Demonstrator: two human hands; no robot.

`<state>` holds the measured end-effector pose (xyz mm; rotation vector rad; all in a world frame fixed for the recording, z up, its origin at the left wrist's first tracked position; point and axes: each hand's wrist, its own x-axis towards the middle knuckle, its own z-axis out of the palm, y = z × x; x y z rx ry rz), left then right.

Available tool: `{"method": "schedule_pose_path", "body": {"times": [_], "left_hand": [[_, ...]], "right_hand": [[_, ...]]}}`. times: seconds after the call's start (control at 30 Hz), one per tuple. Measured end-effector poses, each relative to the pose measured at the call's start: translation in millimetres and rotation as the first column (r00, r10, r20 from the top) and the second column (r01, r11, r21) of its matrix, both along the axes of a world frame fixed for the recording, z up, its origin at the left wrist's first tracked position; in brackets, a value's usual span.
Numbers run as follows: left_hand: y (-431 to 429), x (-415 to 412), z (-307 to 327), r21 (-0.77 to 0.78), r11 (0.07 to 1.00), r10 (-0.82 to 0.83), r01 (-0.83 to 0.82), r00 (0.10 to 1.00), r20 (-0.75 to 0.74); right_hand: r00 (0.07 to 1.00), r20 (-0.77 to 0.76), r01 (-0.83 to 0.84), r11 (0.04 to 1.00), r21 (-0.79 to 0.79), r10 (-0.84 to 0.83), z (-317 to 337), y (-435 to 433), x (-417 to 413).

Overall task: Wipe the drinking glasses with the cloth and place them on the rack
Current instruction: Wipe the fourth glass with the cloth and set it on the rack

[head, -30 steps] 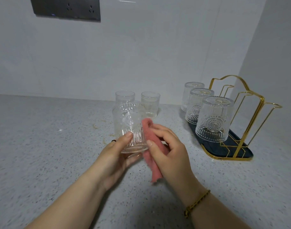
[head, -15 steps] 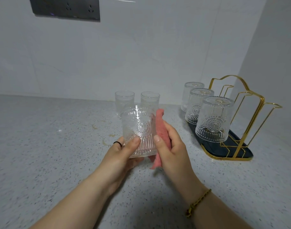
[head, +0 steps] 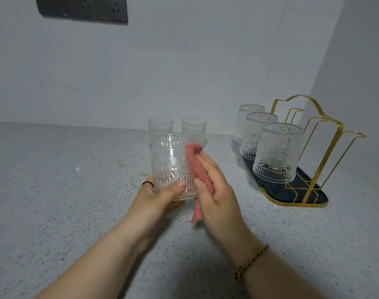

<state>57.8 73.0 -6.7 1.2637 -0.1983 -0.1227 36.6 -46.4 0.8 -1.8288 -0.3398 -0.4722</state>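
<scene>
Embossed clear drinking glass [head: 171, 167], gripped by my left hand [head: 160, 197]. My right hand [head: 214, 190] pinches a pink cloth [head: 197, 167] against its 3 o'clock side.

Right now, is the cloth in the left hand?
No, the right hand holds the cloth against the glass, which the left hand grips.

No word, number or brand could be read. The glass [head: 169, 167] gripped by the left hand [head: 160, 197] and the upturned glasses [head: 277, 156] to the right of the right hand [head: 218, 195] bore only a pressed sunburst medallion and ribs, and the pink cloth [head: 195, 167] held by the right hand was plain. The dark socket panel [head: 83, 7] on the wall high above the left hand showed only pin holes.
</scene>
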Motion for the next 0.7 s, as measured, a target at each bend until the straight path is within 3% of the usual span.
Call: {"method": "schedule_pose_path", "body": {"times": [0.13,0.23,0.33,0.47,0.7], "left_hand": [[3,0,2,-0.084,0.995,-0.052,0.05,0.998,-0.024],[6,2,5,-0.085,0.996,0.037,-0.038,0.999,-0.012],[7,4,5,-0.006,0.991,0.131,-0.131,0.991,-0.014],[4,1,3,0.09,0.993,0.073,-0.072,0.997,-0.012],[7,2,3,-0.028,0.997,-0.074,0.071,0.993,-0.094]], "right_hand": [[0.996,-0.087,-0.002,1.0,0.027,0.004,1,-4,-2],[0.999,-0.038,-0.015,1.0,-0.006,0.014,-5,0,-2],[0.996,0.089,0.035,0.988,-0.152,-0.022,-8,5,-3],[0.984,0.164,0.097,0.984,-0.148,-0.072,0,4,-2],[0.997,-0.071,0.016,1.0,0.027,-0.014,3,-5,-1]]}}
